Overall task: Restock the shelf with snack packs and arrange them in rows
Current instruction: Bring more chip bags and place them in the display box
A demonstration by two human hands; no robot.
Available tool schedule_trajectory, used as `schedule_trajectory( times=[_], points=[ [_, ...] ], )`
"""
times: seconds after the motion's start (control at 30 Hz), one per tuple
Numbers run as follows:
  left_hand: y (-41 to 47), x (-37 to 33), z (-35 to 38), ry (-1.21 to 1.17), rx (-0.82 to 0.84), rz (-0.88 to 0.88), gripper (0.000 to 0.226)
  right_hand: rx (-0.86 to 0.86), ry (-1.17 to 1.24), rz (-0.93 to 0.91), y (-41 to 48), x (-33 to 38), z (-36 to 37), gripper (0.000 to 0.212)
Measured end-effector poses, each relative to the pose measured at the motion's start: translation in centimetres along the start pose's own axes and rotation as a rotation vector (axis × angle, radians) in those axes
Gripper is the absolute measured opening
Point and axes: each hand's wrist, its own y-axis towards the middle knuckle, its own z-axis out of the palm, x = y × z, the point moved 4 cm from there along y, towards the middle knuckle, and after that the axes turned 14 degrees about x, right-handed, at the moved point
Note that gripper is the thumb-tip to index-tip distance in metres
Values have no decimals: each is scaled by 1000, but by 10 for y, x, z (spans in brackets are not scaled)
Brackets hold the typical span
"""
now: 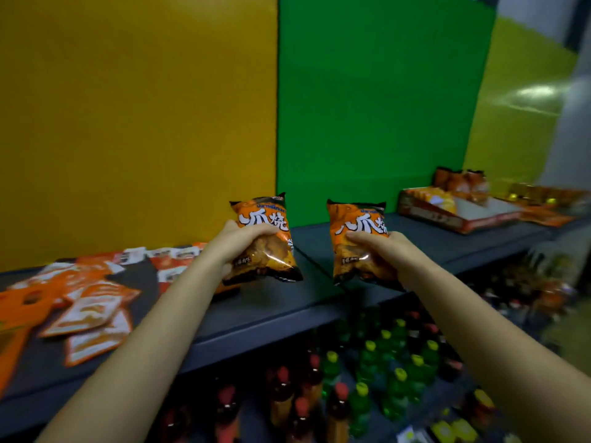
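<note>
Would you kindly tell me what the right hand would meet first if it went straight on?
Probably the green back panel; the right hand, gripping a snack pack, has only bare shelf ahead.

Both bare forearms reach forward and angle slightly inward, hands apart at about the same height. The left hand (238,247) grips the left snack pack (267,219) upright by its lower half. The right hand (382,251) grips the right snack pack (356,219) likewise.

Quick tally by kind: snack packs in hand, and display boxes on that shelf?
Orange snack packs in hand: 2 (left pack in left hand, right pack in right hand)
Display box on shelf: 1
Total: 3
Flat sachets at left: too blurred to count.
</note>
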Motion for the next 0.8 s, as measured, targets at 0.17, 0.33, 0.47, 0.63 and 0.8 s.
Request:
schedule_trajectory(
  times=[0.17,0.33,0.47,0.63,0.8],
  points=[
    [44,4,121,2,113,-40,75,-70,-4,38,-28,-30,-108,38],
    [92,-4,214,1,207,-6,70,-174,-28,59,-39,-56,-196,39],
    [135,-9,286,9,270,6,73,-248,-25,84,-35,-74,-264,41],
    [204,-23,361,15,344,39,85,-317,-84,81,-13,-88,-355,43],
    [279,-52,426,8,347,94,83,-350,-153,79,30,-79,-445,52]
  ],
)
